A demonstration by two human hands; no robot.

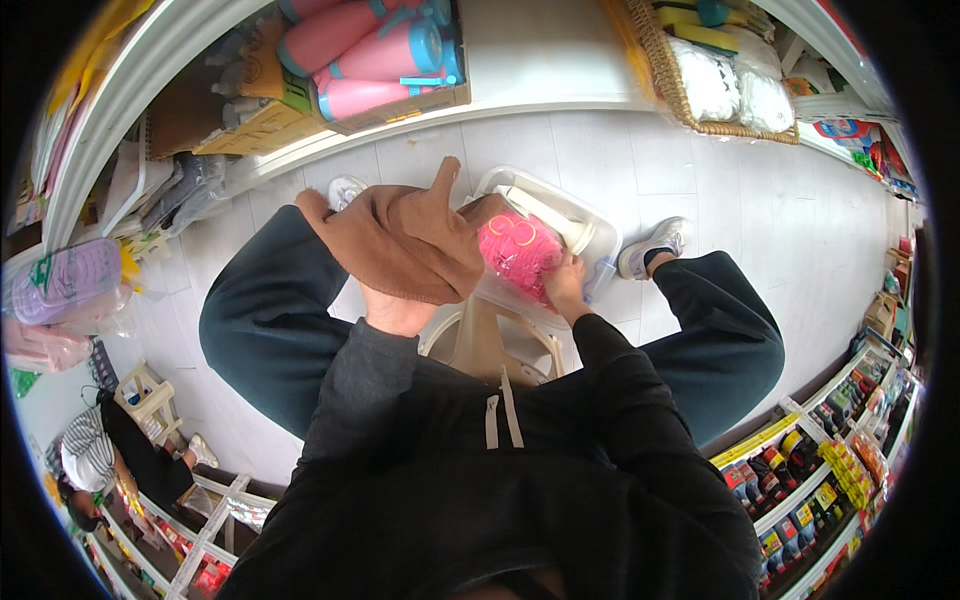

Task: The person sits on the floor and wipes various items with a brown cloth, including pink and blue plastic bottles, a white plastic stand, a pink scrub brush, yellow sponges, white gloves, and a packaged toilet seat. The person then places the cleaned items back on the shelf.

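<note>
My left hand (397,309) holds a brown cloth (397,240), which drapes over its fingers and hides them. At the right, my right hand (568,283) reaches into a clear plastic bin (606,225) on the floor, its fingers against a pink bundle in clear wrapping (517,247). Whether those fingers grip the bundle I cannot tell. Beside the bundle, a cream-coloured cylindrical item (551,217) lies along the far side of the bin. A corner of the brown cloth overlaps the bin's left edge.
A beige plastic stool (480,337) is between my legs. Ahead, a shelf carries a cardboard box (450,97) of pink bottles and a wicker basket (686,112) of wrapped white goods. Bottles fill shelves (787,495) at the lower right. Another person (127,442) is at the lower left.
</note>
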